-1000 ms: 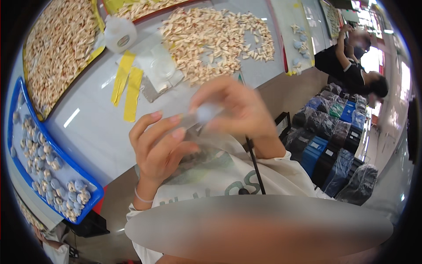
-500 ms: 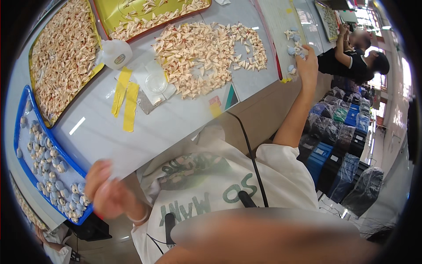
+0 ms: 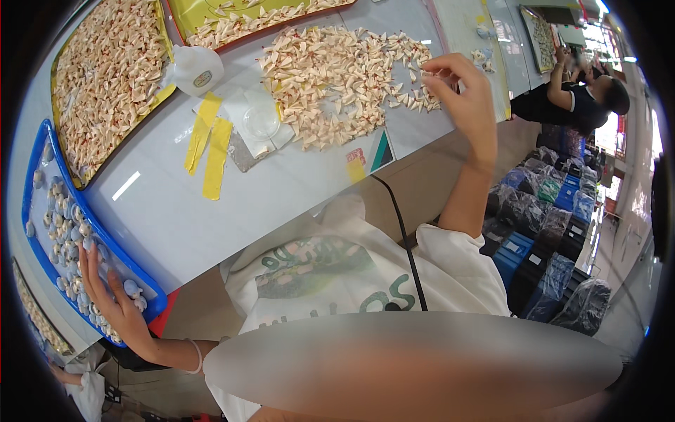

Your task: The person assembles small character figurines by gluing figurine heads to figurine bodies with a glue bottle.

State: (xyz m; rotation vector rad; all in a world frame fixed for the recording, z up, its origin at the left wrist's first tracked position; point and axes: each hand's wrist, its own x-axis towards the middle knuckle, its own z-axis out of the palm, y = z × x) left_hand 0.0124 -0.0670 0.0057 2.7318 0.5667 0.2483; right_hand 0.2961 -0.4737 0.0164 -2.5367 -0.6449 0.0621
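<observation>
My left hand (image 3: 112,299) lies over the blue tray (image 3: 109,228), its fingers stretched among small round blue-and-cream pieces (image 3: 67,221). Nothing can be seen gripped in it. At the right end of a spread of small pointed cream pieces (image 3: 330,77), my right hand (image 3: 467,102) reaches down with a bent wrist. Its thumb and forefinger are curved and a little apart, close to the outermost cream pieces, and I see nothing between them. Beyond that hand, a few blue-and-white pieces (image 3: 482,59) rest on a pale board (image 3: 467,21).
A yellow tray (image 3: 169,42) heaped with cream pieces stands far left, beside a red-rimmed yellow tray (image 3: 218,43). A white plastic bottle (image 3: 197,70), yellow tape strips (image 3: 216,158) and a clear round dish (image 3: 260,123) sit mid-table. Co-workers (image 3: 569,98) are at the right; wrapped bins (image 3: 541,211) fill the floor.
My right hand has moved left, from the blue-and-white pieces on the pale board to the cream pieces. My left hand has gone from the table's front edge into the blue tray.
</observation>
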